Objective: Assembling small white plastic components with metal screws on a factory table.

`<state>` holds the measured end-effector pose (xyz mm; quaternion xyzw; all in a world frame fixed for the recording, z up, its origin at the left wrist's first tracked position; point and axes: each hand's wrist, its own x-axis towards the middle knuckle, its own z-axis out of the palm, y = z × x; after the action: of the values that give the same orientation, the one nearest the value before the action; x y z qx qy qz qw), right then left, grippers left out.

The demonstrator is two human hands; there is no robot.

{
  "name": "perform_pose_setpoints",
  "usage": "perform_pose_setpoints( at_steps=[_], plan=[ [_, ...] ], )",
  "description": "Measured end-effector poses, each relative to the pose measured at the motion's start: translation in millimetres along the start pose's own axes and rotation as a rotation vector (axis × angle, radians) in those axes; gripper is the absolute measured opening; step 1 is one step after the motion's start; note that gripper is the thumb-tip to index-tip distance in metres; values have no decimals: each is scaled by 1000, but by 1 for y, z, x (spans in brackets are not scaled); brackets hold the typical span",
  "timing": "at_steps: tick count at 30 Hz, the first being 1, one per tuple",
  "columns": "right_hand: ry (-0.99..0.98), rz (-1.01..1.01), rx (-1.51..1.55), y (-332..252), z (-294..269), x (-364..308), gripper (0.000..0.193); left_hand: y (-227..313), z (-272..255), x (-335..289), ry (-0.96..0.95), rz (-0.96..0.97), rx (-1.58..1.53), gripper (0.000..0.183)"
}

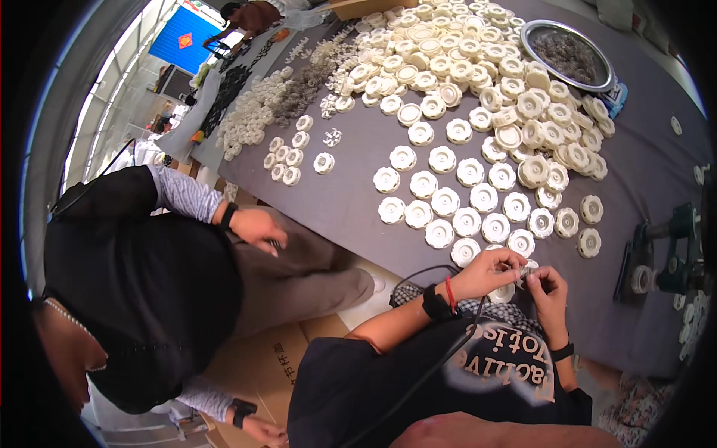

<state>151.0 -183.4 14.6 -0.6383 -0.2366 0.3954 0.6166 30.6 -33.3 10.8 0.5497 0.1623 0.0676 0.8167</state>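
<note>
At the table's near edge, my left hand [489,275], a red cord and black band on its wrist, meets my right hand [550,297] fingertip to fingertip. Between the pinched fingers is a small greyish coil [526,273] that looks like a spring; the fingers partly cover it. Under the left fingers a white round plastic cap [502,293] shows in part. Just beyond my hands, similar scalloped white caps [496,227] lie in loose rows, hollow side up.
A big heap of white caps [448,56] covers the far table. A metal bowl [567,56] of springs stands far right, and a dark green hand press [665,257] at the right edge. On my left stands a co-worker in black [142,291]; another person [254,16] bends over the far end.
</note>
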Motion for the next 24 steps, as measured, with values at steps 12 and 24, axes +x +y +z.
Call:
perform_pose_setpoints(
  at_steps=[12,24],
  plan=[
    [9,-762,-707,-11,2,4,12,-17,-6,10,-105,-335,-330,19],
    [-90,269,309,1,-14,9,18,0,13,4,40,189,481,15]
  ],
)
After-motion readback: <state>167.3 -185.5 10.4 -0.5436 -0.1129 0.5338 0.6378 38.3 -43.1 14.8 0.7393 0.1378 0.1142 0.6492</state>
